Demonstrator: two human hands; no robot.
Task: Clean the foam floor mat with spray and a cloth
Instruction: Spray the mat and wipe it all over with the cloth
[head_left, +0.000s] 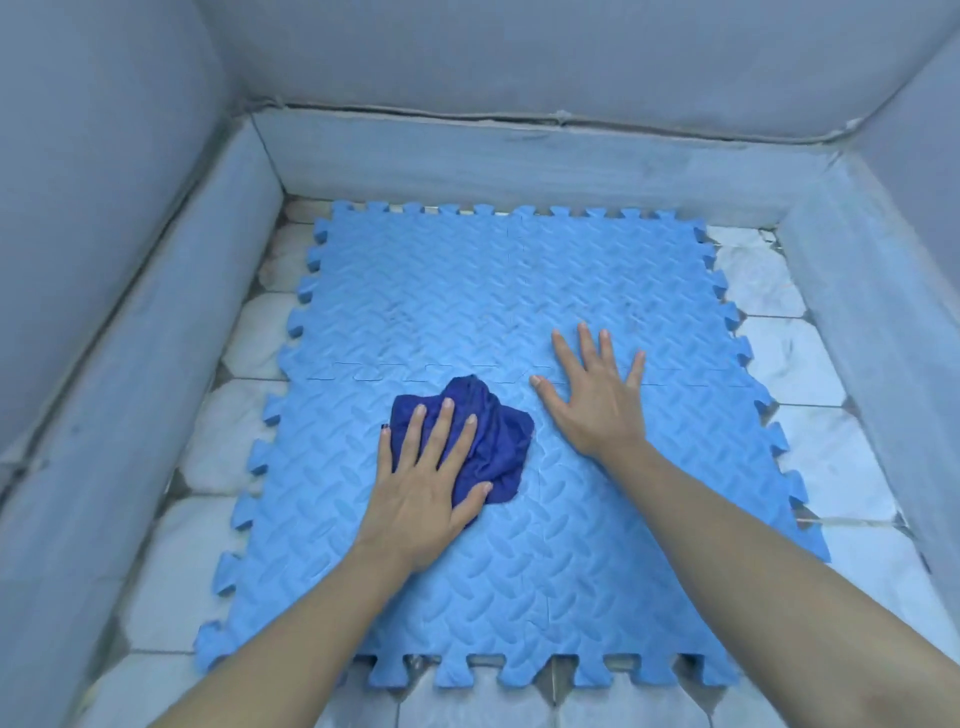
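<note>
The left hand (422, 480) presses flat, fingers spread, on a crumpled dark blue cloth (485, 436) at centre frame; the right hand (597, 397) lies released, palm down, on the light blue interlocking foam floor mat (519, 571).

The floor (826, 457) is laid with pale, glossy tiles whose cut corners meet at small dark insets, and its surface looks marbled with grey, with dark grime in some grout lines. A raised skirting band (519, 156) of blue-grey runs along the foot of three walls, with a dark, cracked seam along its top at the far wall (519, 52). The plain walls close in on the left, far and right sides, and the even, bluish light is possibly a camera tint.
</note>
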